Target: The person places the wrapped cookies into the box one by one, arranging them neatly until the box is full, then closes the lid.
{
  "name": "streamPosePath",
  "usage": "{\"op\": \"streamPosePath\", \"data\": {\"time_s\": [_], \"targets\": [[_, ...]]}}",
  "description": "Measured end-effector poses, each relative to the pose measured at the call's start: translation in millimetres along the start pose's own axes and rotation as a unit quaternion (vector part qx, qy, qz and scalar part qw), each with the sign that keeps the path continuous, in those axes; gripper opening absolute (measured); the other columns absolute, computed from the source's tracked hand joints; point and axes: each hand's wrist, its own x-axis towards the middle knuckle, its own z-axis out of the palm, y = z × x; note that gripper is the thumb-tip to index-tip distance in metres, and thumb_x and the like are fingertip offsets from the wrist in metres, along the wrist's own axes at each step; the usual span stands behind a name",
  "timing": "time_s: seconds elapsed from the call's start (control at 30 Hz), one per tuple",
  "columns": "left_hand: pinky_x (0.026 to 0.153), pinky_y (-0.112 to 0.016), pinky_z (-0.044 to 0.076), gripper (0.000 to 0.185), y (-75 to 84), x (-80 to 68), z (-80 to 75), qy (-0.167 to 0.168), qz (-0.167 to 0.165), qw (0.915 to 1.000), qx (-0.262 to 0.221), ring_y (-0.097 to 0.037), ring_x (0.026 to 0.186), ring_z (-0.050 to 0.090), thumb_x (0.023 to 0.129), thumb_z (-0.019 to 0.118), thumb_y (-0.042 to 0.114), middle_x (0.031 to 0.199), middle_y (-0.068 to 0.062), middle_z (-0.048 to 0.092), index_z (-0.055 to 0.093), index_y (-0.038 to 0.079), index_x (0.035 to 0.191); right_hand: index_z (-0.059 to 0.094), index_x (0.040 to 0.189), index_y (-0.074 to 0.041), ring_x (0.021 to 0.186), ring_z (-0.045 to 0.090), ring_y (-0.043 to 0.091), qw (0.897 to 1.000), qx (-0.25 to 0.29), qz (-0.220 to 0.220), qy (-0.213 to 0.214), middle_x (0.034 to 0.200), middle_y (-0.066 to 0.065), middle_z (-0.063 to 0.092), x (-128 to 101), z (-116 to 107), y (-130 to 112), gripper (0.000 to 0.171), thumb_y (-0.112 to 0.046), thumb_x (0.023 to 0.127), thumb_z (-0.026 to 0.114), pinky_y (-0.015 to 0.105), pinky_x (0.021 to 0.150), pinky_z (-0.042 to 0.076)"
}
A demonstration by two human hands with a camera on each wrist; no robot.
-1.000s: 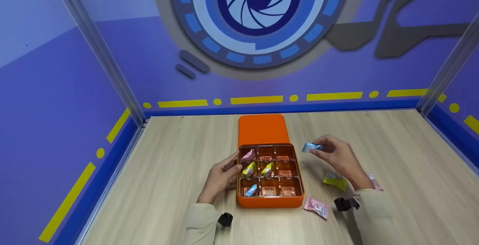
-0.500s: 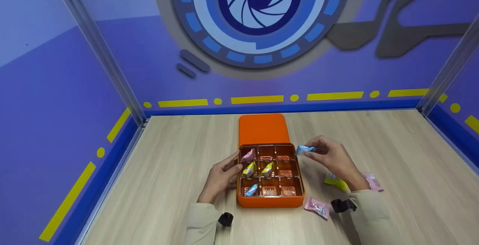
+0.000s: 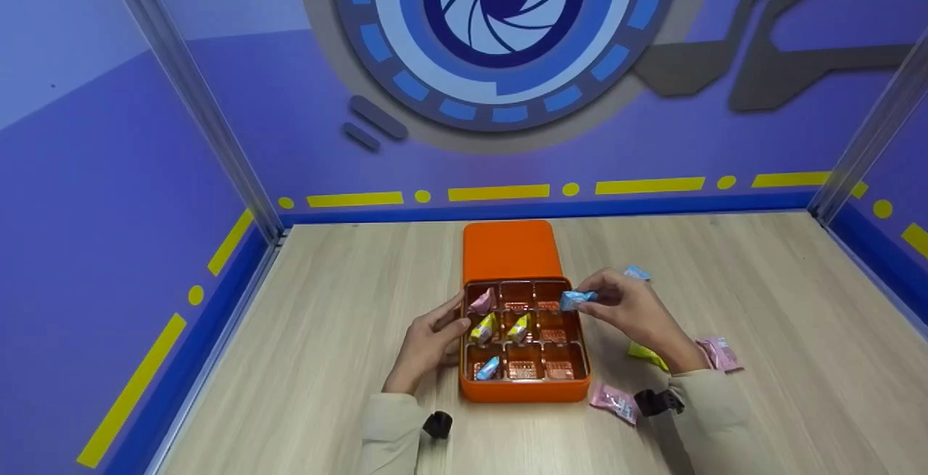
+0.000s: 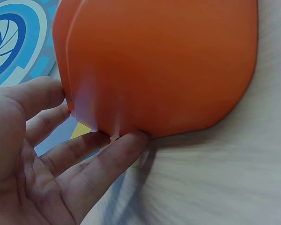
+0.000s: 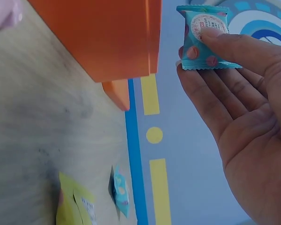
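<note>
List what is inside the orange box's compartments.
The orange box has nine compartments. Four hold candies: pink candy far left, two yellow candies in the middle row, blue candy near left. The right hand and its blue packet partly cover the far-right one.

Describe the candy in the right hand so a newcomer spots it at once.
Find the orange box mid-table. Over its far right compartment, the right hand pinches a blue candy. Unlike the other blue candy lying on the table behind the hand, it is the only sweet held in the air.
</note>
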Motion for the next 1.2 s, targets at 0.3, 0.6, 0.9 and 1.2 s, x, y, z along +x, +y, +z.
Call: {"op": "streamPosePath", "data": {"time_s": [0.3,0.6,0.9,1.2], "targets": [[0.081,-0.041,0.064,0.056,0.5,-0.2,-0.2,0.004,-0.004,0.9999,0.009,-0.035,0.128,0.063,0.106,0.07,0.024,0.157,-0.025,0.049,0.053,0.019,0.159,0.075,0.109,-0.005,0.094,0.075,0.023,0.999,0.027,-0.026,-0.025,0.105,0.007,0.074,0,6,-5,0.018,-0.002,0.093,0.082,0.025,0.084,0.06],[0.102,-0.042,0.055,0.054,0.1,0.5,-1.0,0.01,0.012,0.9992,0.037,-0.036,0.142,0.051,0.106,0.071,0.024,0.155,-0.023,0.052,0.055,0.018,0.157,0.076,0.111,-0.007,0.095,0.074,0.022,0.997,0.042,-0.039,-0.05,0.104,0.004,0.075,0,15,-11,0.017,-0.004,0.095,0.08,0.025,0.085,0.06],[0.104,-0.044,0.054,0.055,2.1,-1.1,-0.1,0.009,0.015,0.9993,0.033,-0.038,0.143,0.049,0.105,0.071,0.024,0.156,-0.022,0.051,0.056,0.018,0.157,0.074,0.111,-0.008,0.094,0.074,0.024,0.995,0.047,-0.045,-0.079,0.105,0.005,0.075,0,25,-16,0.019,0.001,0.095,0.079,0.025,0.079,0.061],[0.101,-0.044,0.056,0.054,2.2,-1.5,0.2,0.009,0.014,0.9992,0.038,-0.037,0.141,0.052,0.105,0.071,0.023,0.155,-0.021,0.053,0.055,0.018,0.157,0.073,0.112,-0.011,0.094,0.073,0.027,0.991,0.068,-0.024,-0.111,0.108,0.006,0.074,-2,33,-22,0.022,0.002,0.095,0.078,0.03,0.079,0.063]]}}
